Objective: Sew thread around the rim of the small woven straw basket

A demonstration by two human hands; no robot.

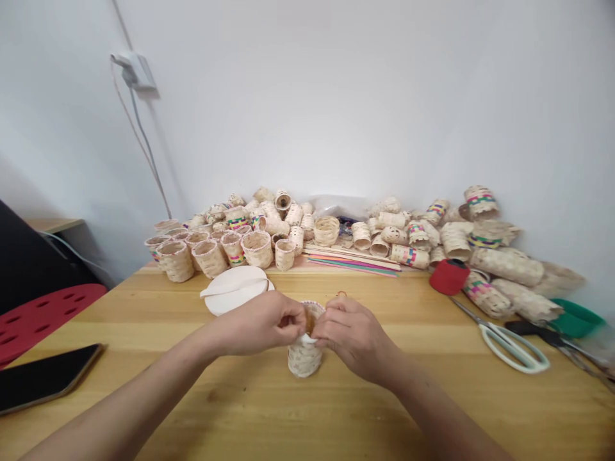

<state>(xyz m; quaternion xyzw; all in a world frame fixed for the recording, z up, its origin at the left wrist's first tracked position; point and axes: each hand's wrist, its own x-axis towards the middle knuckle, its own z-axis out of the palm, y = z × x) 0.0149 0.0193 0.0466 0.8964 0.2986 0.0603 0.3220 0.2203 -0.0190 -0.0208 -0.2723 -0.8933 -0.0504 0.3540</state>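
Head view is showing a small cream woven cylindrical basket [304,360] standing upright on a pale wooden table [202,410] at about 6 o'clock, its long axis vertical and its open mouth pointing up. A pinkish-red edge is lining its rim [314,306]. The left hand [254,323] and right hand [353,339] are reaching in from either side, their fingers [294,322] curling narrowly and pinching at the rim.

Before you, a honey-toned wooden table [432,410] bears heaped pale woven cups [256,250], white-handled scissors [512,349], a black smartphone [43,378].
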